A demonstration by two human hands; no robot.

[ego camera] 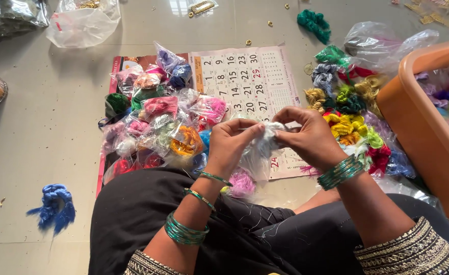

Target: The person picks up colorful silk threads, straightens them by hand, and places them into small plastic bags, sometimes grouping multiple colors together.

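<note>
Fingers of both your hands meet over a small clear plastic bag (259,153) with pale grey-white thread inside, held above the calendar sheet (245,76) on the floor. Your left hand (233,141) pinches the bag's upper edge; your right hand (308,137) curls tight around its top from the other side. Bagged thread bundles (158,122) are heaped just left of your hands, loose coloured skeins (351,117) lie to the right beside an orange tub (423,117), and a blue skein (53,203) lies well apart at far left.
</note>
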